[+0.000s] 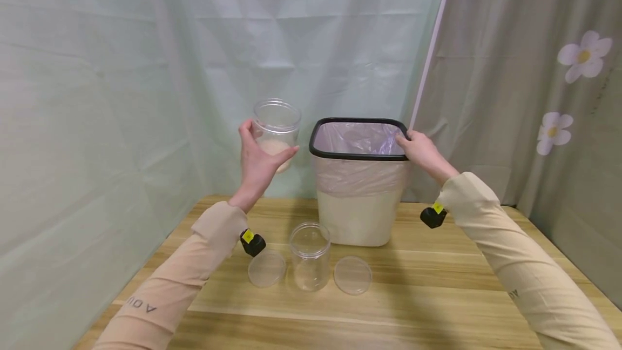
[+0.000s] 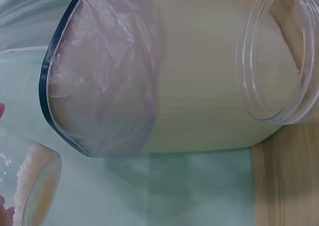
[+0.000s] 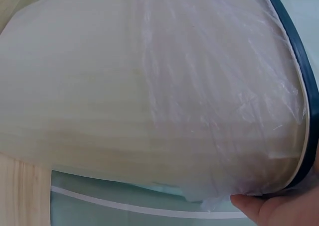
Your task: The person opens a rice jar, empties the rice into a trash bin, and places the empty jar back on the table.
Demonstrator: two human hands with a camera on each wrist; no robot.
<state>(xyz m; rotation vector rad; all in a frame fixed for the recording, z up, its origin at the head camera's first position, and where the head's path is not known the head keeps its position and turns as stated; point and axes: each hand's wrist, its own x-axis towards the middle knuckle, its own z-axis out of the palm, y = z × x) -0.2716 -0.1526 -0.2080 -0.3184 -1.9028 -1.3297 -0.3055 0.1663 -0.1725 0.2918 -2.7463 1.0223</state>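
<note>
My left hand grips a clear plastic jar and holds it raised above the table, left of the trash can. White grains that look like rice lie in its lower part, and no lid covers its mouth. In the left wrist view this jar shows at the lower left. My right hand grips the black rim of the cream trash can at its right corner. A thin translucent bag lines the can and folds over its outside. The right wrist view shows the thumb against the bag below the rim.
A second clear jar, lidless, stands on the wooden table in front of the can. Two clear round lids lie flat beside it, a left lid and a right lid. Curtains hang behind the table.
</note>
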